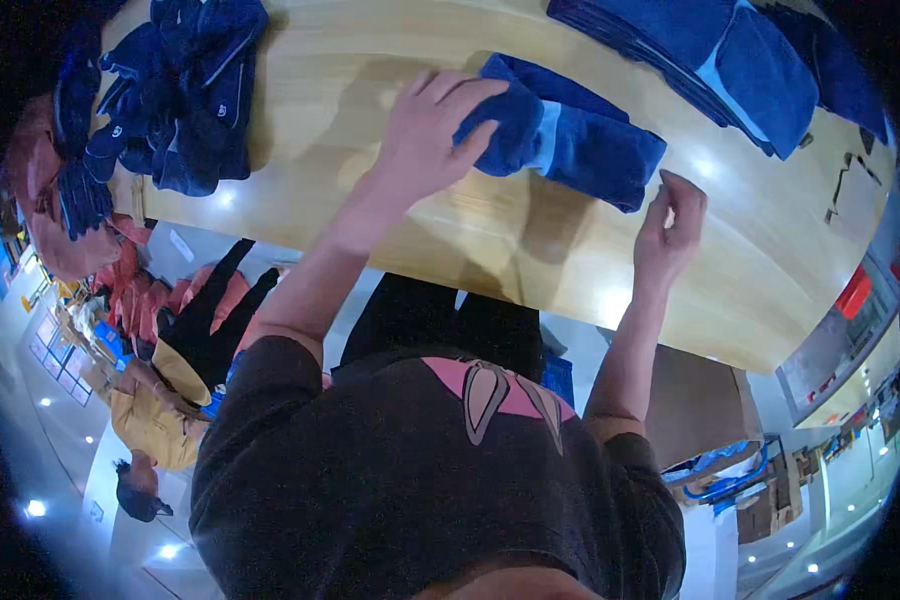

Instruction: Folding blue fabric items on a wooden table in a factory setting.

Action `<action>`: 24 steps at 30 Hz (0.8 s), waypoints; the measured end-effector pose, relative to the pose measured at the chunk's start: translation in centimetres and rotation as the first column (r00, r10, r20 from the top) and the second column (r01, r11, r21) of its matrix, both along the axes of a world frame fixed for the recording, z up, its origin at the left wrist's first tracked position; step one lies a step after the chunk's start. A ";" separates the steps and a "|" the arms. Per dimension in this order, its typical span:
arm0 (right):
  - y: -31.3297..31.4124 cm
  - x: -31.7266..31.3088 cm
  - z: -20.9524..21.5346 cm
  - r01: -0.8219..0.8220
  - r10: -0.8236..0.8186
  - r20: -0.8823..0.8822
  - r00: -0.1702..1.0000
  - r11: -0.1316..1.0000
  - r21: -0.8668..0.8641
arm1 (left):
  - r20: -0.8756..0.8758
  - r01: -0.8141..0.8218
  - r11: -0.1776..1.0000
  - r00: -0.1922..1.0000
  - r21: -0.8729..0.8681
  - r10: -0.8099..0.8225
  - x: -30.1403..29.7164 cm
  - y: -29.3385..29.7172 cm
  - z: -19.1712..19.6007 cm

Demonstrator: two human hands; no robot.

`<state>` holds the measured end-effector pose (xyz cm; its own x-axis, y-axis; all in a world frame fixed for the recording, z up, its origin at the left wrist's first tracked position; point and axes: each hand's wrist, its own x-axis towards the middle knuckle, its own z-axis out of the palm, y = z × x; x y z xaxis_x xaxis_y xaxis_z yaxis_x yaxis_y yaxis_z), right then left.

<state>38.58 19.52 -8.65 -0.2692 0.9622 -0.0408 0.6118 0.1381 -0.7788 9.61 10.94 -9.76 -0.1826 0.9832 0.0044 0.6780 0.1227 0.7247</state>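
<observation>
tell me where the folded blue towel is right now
In the head view, the folded blue towel lies mid-table, under the left hand, with the right hand just beside it.

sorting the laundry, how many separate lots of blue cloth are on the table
3: a loose heap at the far left, a folded piece under the left hand, a stack at the far right. More may be hidden.

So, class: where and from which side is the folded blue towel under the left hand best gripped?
Probably at its free right end, from the right: the folded blue towel lies flat on the wooden table, the left hand covers its left end, and the right hand hovers open nearby.
</observation>
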 end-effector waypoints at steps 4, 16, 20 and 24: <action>1.3 -4.3 -2.6 -0.261 0.276 -0.102 0.956 0.955 0.140 | -0.438 0.384 0.921 0.840 0.064 -0.320 0.6 4.5 -0.6; 0.9 -2.5 -3.3 -0.074 -0.074 -0.270 0.960 0.863 -0.500 | -0.045 0.375 0.905 0.919 -0.203 -0.391 -8.7 0.3 -3.1; 0.7 12.5 -7.6 0.139 -0.548 -0.616 0.565 0.800 -0.584 | 0.528 0.194 0.874 0.845 -0.446 0.082 -13.6 -2.6 -3.4; 0.4 13.4 -8.7 -0.051 -0.550 -0.799 0.242 0.815 -0.577 | 0.983 0.131 0.991 0.182 0.003 -0.027 -10.5 -3.0 -5.7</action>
